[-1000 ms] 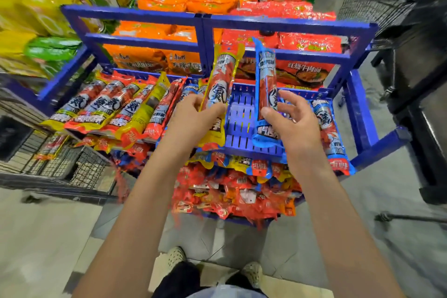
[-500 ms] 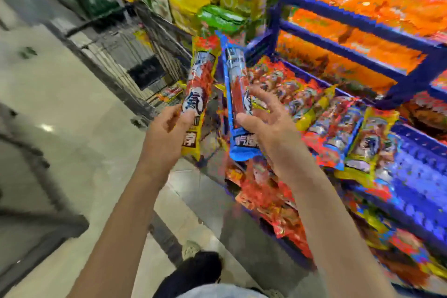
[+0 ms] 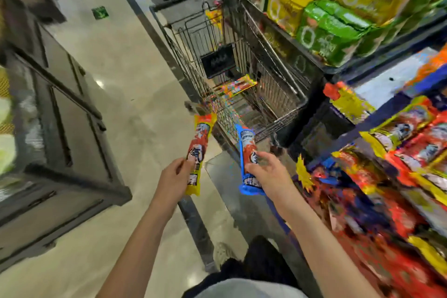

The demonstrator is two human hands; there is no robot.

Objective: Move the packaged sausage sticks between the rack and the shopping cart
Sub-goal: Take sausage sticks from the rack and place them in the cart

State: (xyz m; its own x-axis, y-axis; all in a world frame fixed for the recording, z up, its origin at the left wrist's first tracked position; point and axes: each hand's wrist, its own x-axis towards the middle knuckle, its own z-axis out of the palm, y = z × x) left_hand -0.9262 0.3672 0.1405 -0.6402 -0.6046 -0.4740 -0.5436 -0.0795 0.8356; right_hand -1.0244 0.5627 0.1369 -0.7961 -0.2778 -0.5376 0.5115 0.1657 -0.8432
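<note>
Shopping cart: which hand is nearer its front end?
Right hand, just below the shopping cart front end; left hand sits further left, over the floor.

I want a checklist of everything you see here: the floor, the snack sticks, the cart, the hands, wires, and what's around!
Surface: glossy beige tiled floor.
Job's things: yellow-edged sausage stick in left hand; blue-edged sausage stick in right hand; both short of the shopping cart, which already holds a few packs.
Clutter: nothing seen.
Grippers: both hands closed on sticks.
Cables: nothing seen.
Surroundings: blue rack on the right; dark cabinet on the left.
</note>
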